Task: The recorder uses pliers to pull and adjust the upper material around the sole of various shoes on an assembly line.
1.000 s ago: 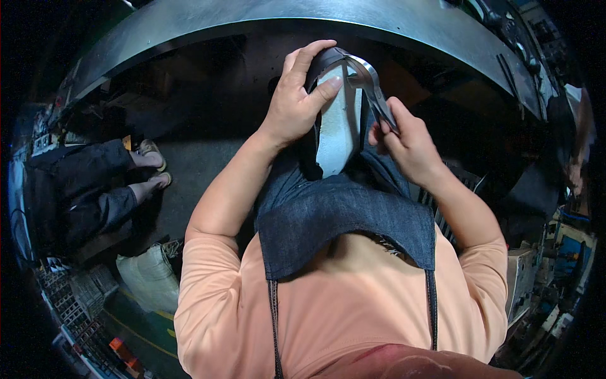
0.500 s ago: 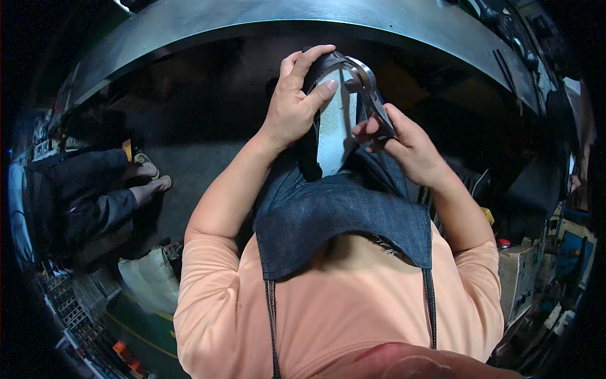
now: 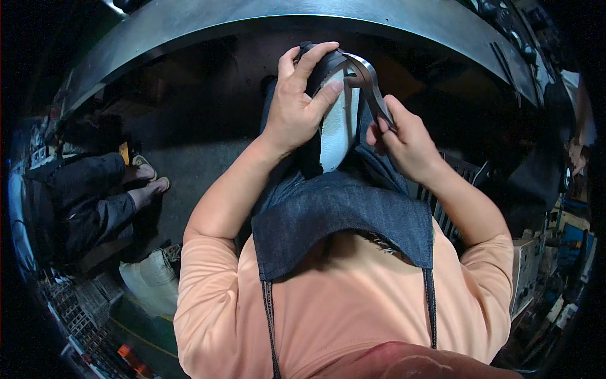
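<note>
while the left hand [image 3: 301,104] clasps a shoe's [image 3: 339,126] far end, the right hand [image 3: 407,140] is clamped around pliers [image 3: 374,91] at its edge.

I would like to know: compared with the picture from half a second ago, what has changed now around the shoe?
In the right grip, the fingers, which reached leftward toward the shoe, have drawn back right, curling in by the metal tool. Nothing was newly grasped or released. The left grip stays on the shoe's far end, with the tool's head there too.
</note>
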Demonstrator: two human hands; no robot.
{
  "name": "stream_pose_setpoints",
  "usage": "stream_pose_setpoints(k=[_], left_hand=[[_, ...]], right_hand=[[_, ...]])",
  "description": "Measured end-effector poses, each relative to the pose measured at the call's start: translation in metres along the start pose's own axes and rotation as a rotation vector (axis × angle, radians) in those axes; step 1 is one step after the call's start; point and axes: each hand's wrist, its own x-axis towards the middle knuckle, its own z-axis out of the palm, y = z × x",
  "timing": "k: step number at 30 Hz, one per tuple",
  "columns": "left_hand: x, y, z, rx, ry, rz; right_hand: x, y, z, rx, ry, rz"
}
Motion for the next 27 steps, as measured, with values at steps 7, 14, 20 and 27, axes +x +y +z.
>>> stream_pose_setpoints(k=[7,14,20,27], left_hand=[[0.001,-0.015,0.002,-0.009,-0.078,-0.079],[-0.025,-0.028,0.046,0.208,-0.079,-0.303],[-0.043,-0.045,0.077,0.366,-0.216,-0.440],[-0.039,-0.043,0.069,0.269,-0.216,-0.521]], right_hand=[[0.028,0.071,0.045,-0.135,0.296,-0.326],[0.036,0.073,0.034,0.012,0.296,-0.097],[0.055,0.069,0.004,0.387,0.091,0.459],[0.048,0.055,-0.030,-0.196,-0.207,0.239]])
